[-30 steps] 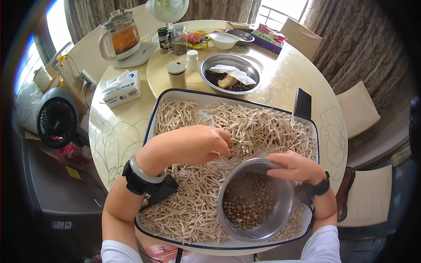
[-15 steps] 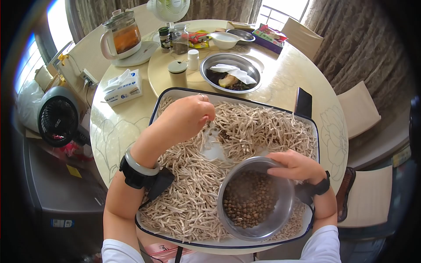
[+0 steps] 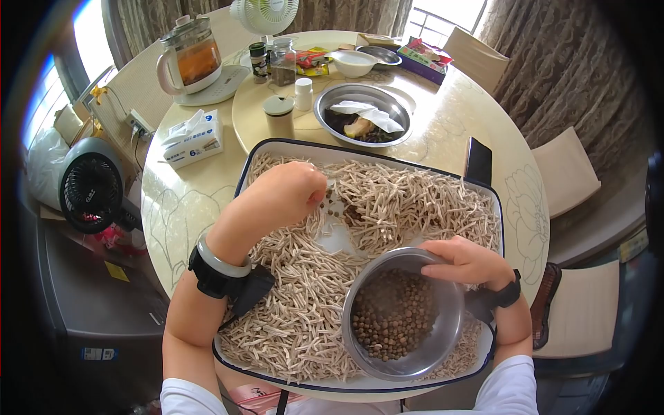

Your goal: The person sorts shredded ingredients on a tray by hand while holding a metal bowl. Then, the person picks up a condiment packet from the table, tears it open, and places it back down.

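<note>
From where I stand, the left hand [image 3: 299, 188] is curled in on itself over the far left part of the tray; its fingertips are turned away, so I cannot tell whether anything is pinched in them. The right hand [image 3: 469, 261] grasps the rim of a round, smooth grey metal bowl [image 3: 448, 315], which is over the tray's near right part. In the bowl sits a loose layer of small, rounded brown balls [image 3: 394, 321], matte and bumpy.

Beneath both hands is a large white rectangular tray with a dark blue rim [image 3: 337, 242], rounded at the corners. It is spread with dry, pale beige sticks [image 3: 297, 325], thin and tangled, in a thick layer. Beside the left hand a bare white patch of tray shows through, with a few brown bits scattered at its edge.

The tray lies on a round, glossy cream surface [image 3: 183, 228] etched with flower outlines. Just beyond stands a shiny steel basin [image 3: 397, 105] with dark scraps and crumpled white tissue inside. To its left is a cylindrical beige canister with a pale lid [image 3: 279, 121]; farther off, a clear glass kettle [image 3: 197, 63] contains amber-orange liquid.
</note>
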